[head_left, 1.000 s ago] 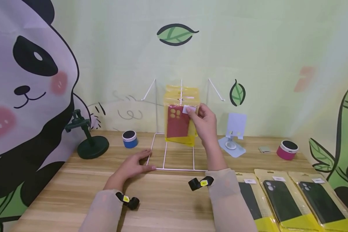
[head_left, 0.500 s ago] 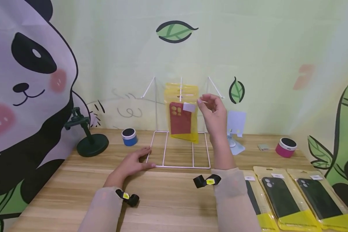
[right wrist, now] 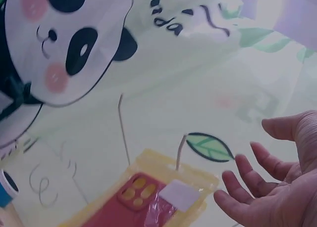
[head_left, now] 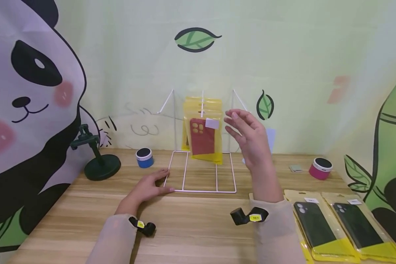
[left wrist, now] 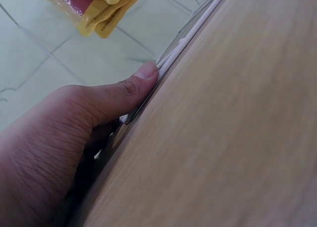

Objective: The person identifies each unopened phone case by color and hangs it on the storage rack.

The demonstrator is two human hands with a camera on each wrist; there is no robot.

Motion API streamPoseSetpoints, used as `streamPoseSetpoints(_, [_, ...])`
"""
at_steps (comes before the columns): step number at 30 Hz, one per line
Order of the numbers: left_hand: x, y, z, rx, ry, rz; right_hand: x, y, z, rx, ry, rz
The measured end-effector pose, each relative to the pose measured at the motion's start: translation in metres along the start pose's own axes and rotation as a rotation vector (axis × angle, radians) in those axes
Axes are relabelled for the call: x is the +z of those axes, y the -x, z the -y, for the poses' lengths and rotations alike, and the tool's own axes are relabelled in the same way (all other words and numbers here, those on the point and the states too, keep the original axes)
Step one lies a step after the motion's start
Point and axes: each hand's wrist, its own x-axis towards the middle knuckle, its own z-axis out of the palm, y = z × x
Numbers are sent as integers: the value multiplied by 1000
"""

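Note:
A white wire display rack [head_left: 204, 191] stands on the table. From its middle prong hang several yellow packets, the front one a packaged red phone case [head_left: 202, 141] with a white label. My left hand [head_left: 150, 187] rests on the front left corner of the rack's base, thumb [left wrist: 126, 93] along the front wire; its other fingers are mostly hidden in the left wrist view. To the right of the packets, my right hand [head_left: 250, 134] hovers apart from them, holding nothing. In the right wrist view, its fingers [right wrist: 252, 175] are spread and loosely bent near the packet's label.
Packaged black phone cases [head_left: 316, 223] lie at the front right. A dark green stand [head_left: 102, 167] and a blue speaker [head_left: 144, 158] are at the left. A pink speaker [head_left: 321, 168] and a small grey square [head_left: 296, 168] sit back right. A pale phone stand [head_left: 271, 139] is partly behind my right hand.
My right hand has let go of the front red phone case packet and moved right, its fingers spreading. The packet hangs from the prong. My left hand has stayed on the rack's base.

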Motion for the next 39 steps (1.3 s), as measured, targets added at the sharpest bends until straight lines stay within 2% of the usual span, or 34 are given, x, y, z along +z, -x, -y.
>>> streamPoseSetpoints(4, [-1, 1, -1, -4, 2, 0, -6, 8, 8, 28, -41, 76])
streamPoseSetpoints(8, [-1, 0, -1, 9, -4, -1, -17, 18, 11, 44, 65, 137])
streamPoseSetpoints(12, [-1, 0, 1, 16, -11, 1, -37, 29, 7, 101, 263, 204])
streamPoseSetpoints(15, [0, 0, 3, 4, -3, 6, -61, 39, 1, 154, 417, 259])
streamPoseSetpoints(18, [1, -1, 4, 6, 3, 9, -94, 49, -7, 178, 587, 342])
streamPoseSetpoints(22, [2, -2, 3, -1, 7, 11, -146, 60, -13, 196, 852, 529])
streamPoseSetpoints(26, [2, -2, 3, 0, 10, 10, -195, 69, -19, 265, 1089, 653])
streamPoseSetpoints(28, [2, -2, 3, 0, 13, 9, -212, 71, -26, 315, 1156, 644])
streamPoseSetpoints(31, [2, -1, 3, 5, 10, 11, -229, 73, -37, 367, 1178, 615])
streamPoseSetpoints(39, [2, -2, 2, -6, 11, 15, -239, 74, -52, 367, 1219, 598])
